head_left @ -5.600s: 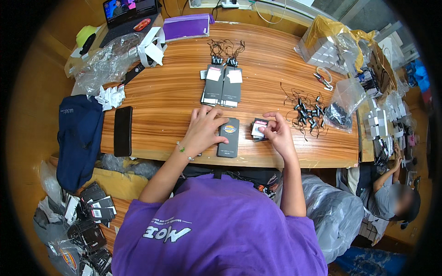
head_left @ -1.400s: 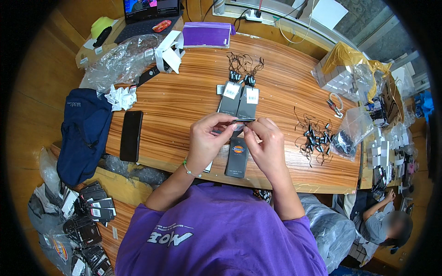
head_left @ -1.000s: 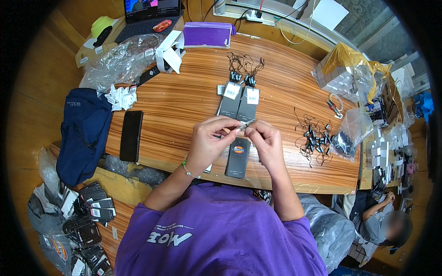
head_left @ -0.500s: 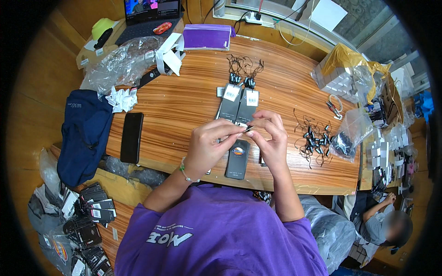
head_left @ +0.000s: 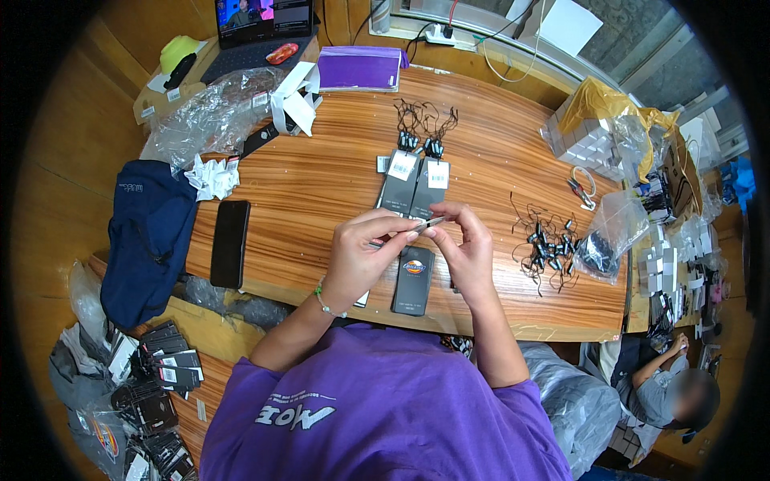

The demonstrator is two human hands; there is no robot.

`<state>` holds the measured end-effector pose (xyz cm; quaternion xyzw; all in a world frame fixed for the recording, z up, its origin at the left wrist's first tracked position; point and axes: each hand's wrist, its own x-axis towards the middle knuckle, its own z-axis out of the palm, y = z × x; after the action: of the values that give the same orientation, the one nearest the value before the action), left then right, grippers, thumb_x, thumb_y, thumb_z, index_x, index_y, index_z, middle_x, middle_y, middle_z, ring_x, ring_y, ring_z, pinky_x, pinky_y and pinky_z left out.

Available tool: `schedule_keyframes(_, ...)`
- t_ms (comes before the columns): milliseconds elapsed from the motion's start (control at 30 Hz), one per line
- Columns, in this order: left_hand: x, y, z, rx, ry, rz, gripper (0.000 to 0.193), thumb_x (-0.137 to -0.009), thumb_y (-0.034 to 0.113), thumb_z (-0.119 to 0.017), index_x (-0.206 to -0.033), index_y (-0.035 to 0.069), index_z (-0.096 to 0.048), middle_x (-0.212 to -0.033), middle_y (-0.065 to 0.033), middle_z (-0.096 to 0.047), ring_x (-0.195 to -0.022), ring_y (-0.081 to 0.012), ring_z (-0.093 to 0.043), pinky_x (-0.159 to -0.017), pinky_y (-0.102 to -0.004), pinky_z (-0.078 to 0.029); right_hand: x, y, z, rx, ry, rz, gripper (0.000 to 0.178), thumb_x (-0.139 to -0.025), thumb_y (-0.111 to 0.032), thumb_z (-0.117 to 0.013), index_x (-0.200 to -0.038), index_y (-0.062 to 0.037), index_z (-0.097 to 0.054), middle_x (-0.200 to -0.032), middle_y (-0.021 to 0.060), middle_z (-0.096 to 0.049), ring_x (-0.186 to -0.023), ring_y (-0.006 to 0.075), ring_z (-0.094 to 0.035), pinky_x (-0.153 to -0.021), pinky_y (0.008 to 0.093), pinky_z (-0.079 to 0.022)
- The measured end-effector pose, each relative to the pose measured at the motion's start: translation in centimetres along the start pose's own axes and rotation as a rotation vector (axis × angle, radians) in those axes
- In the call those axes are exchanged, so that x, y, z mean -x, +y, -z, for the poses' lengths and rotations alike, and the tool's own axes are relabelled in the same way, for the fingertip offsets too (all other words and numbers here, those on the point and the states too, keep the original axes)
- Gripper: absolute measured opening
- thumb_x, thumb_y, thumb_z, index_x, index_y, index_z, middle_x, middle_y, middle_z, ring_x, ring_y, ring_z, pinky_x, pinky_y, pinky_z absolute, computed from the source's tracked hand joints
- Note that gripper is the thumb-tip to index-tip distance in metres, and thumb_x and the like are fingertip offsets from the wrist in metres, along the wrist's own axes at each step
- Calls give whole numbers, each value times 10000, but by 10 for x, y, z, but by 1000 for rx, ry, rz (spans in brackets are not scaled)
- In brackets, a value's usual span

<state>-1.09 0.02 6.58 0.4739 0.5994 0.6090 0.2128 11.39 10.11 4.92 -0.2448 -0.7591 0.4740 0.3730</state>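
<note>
Two hands, our left hand (head_left: 359, 258) and right hand (head_left: 468, 250), meet above the wooden counter (head_left: 321, 184), each grip pinched on one end of a small silvery strip (head_left: 426, 225) just over a dark flat package (head_left: 413, 280), with two more dark packages (head_left: 415, 184) beyond and a black phone (head_left: 230, 243) at left.

The table (head_left: 321, 184) is showing warm orange-brown wood with a streaked grain. A dark grey card (head_left: 414, 280) with a small orange and blue oval badge is lying on it, beside two more dark grey cards (head_left: 415, 186) carrying white labels. The phone (head_left: 230, 244) is looking plain black, the bag (head_left: 148, 232) navy blue, the box (head_left: 358, 69) purple. The person's shirt (head_left: 385, 409) is glowing purple with white lettering, and a green bead bracelet (head_left: 322, 300) is circling the wrist.
</note>
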Motion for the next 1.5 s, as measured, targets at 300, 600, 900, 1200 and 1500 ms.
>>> schedule_keyframes(300, 3, 1, 1, -36, 14, -81, 163, -704, -59, -651, -853, 5, -669, -787, -94, -639, -718, -150, -606, -612, -237, -459, 2, 1, 4, -3, -33, 9, 145, -731, -40, -666, -839, 10, -583, -865, 91, -589, -824, 179, -565, -742, 277, -436)
schedule_keyframes(600, -2, -8, 2, -428, -14, -610, 217, -632, -10, -629, -833, 66, -663, -773, -47, -630, -716, -205, -617, -614, -305, -502, -1, -6, 12, -507, -160, -246, 20, -786, -30, -591, -804, -22, -588, -915, 35, -508, -803, 113, -483, -728, 243, -392)
schedule_keyframes(900, 7, -29, -6, -230, -19, -196, 245, -731, -16, -637, -968, 37, -605, -805, -74, -606, -708, -191, -610, -600, -278, -484, -16, -25, 16, -1032, -14, 26, 85, -892, -124, -496, -922, -57, -452, -801, 91, -528, -766, 168, -512, -722, 290, -426)
schedule_keyframes(1200, 8, -68, 34, -240, -330, 124, 452, -750, 74, -640, -1180, 65, -502, -1108, -86, -477, -1025, -197, -473, -876, -296, -398, 0, -36, 24, -904, -126, -31, 76, -881, -77, -503, -908, -17, -465, -690, 96, -533, -613, 149, -516, -567, 250, -421)
schedule_keyframes(1500, 14, -76, 48, -593, -385, 55, 537, -607, 170, -762, -1101, 83, -571, -1092, -79, -460, -1080, -244, -423, -943, -347, -351, -1, -38, 32, -825, -84, -74, 142, -859, -14, -503, -996, -8, -467, -710, 64, -538, -622, 101, -489, -552, 208, -377)
